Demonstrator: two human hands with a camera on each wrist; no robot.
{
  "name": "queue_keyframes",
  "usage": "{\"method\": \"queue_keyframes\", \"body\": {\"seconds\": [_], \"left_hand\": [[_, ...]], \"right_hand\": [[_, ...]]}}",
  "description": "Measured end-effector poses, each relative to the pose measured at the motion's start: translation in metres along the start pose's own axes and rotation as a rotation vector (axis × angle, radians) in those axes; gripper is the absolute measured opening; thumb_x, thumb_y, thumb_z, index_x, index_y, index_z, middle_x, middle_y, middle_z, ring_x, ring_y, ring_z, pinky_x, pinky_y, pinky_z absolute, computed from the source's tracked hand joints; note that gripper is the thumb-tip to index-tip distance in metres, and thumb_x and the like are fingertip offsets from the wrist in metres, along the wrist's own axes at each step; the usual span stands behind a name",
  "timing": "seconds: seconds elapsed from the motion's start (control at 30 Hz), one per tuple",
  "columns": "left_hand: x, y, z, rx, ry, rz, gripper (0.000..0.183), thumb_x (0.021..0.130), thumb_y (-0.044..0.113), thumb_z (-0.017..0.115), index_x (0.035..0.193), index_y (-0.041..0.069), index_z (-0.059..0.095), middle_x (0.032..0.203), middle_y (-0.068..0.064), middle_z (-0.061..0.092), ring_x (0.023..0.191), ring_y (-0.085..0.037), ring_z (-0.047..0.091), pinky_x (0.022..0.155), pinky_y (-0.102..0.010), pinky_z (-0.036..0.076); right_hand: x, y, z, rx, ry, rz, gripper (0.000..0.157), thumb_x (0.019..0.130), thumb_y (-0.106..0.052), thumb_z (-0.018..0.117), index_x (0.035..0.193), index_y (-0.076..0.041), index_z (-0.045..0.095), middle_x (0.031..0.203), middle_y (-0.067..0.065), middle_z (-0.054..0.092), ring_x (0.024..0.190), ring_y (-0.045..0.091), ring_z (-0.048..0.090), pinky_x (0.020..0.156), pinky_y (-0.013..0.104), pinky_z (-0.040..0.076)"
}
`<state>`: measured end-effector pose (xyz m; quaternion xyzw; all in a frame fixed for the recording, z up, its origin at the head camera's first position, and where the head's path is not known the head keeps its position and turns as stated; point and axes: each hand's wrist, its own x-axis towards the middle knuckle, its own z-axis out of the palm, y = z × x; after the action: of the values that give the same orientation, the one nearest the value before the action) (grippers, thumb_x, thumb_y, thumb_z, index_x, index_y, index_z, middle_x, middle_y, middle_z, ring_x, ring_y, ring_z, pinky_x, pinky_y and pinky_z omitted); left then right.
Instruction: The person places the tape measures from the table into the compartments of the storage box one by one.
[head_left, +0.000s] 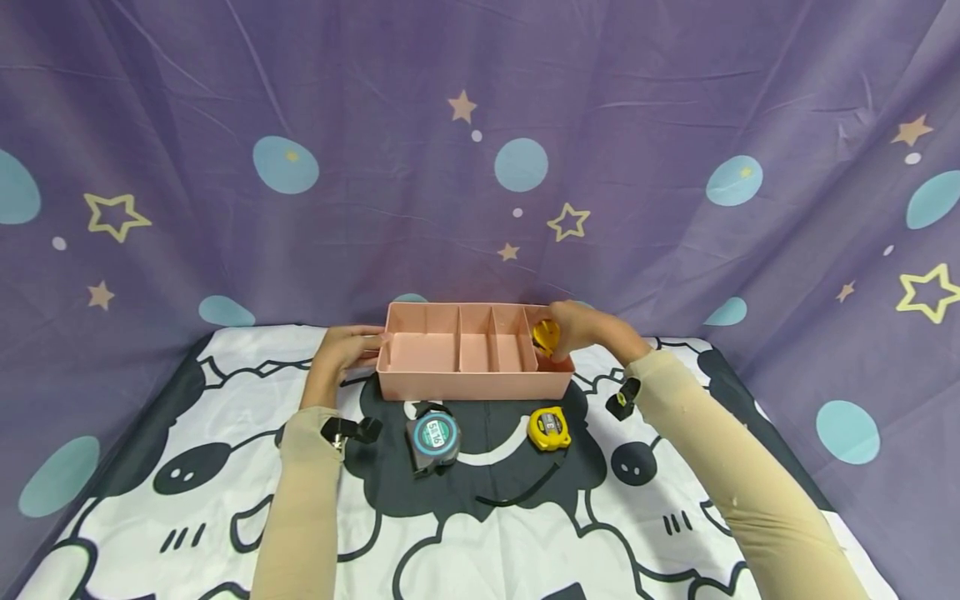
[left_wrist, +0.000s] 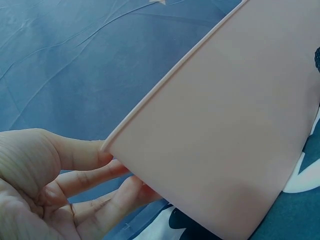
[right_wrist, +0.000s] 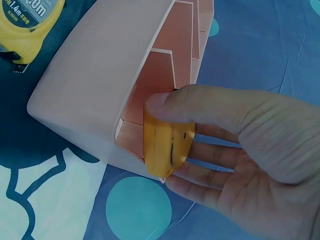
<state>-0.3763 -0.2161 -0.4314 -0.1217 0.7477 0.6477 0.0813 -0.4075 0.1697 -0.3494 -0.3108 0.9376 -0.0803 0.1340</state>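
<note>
A pink divided box [head_left: 472, 386] stands at the back of the patterned cloth. At its left end my left hand [head_left: 348, 346] holds the edge, the thumb [left_wrist: 85, 154] at the rim corner and the other fingers against the end wall, partly hidden. My right hand [head_left: 579, 327] grips a yellow tape measure [right_wrist: 167, 142] between thumb and fingers, inside the box's right-end compartment. In front of the box lie two more: a grey tape measure [head_left: 435, 437] with a blue ring, and a yellow tape measure [head_left: 550, 429] with a black strap.
Dividers [head_left: 492, 337] split the box into several compartments. Behind the box hangs a purple curtain [head_left: 420, 225] with stars and dots. The white and dark cartoon cloth [head_left: 480, 550] spreads out in front. Black straps [head_left: 624, 400] sit on both wrists.
</note>
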Motion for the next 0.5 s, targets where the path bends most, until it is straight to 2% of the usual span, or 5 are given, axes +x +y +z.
{"method": "queue_keyframes", "body": {"seconds": [0.2,0.4,0.5], "left_hand": [[0.0004,-0.0004,-0.0002,0.010,-0.002,0.009,0.048,0.098,0.013,0.067,0.142,-0.003,0.056,0.131,-0.021,0.067,0.088,-0.007,0.074,0.083,-0.023,0.063],[0.0006,-0.0005,0.0002,0.014,0.001,0.010,0.048,0.098,0.013,0.067,0.142,-0.003,0.057,0.123,-0.015,0.072,0.088,-0.008,0.074,0.081,-0.023,0.064],[-0.0001,-0.0001,0.0005,0.025,0.009,0.007,0.048,0.098,0.014,0.067,0.142,-0.002,0.057,0.127,-0.018,0.070,0.092,-0.010,0.074,0.080,-0.022,0.064]], "right_hand": [[-0.0013,0.0010,0.0003,-0.008,-0.005,-0.025,0.062,0.067,-0.006,0.085,0.127,-0.008,0.067,0.106,0.007,0.070,0.092,0.024,0.059,0.085,0.037,0.057],[-0.0026,0.0028,0.0017,0.001,0.012,-0.093,0.066,0.066,-0.005,0.084,0.129,-0.006,0.066,0.110,0.009,0.071,0.092,0.024,0.060,0.084,0.036,0.057],[-0.0036,0.0025,0.0020,0.006,0.014,-0.100,0.066,0.067,-0.005,0.084,0.130,-0.005,0.066,0.111,0.009,0.071,0.092,0.024,0.060,0.084,0.035,0.056]]}}
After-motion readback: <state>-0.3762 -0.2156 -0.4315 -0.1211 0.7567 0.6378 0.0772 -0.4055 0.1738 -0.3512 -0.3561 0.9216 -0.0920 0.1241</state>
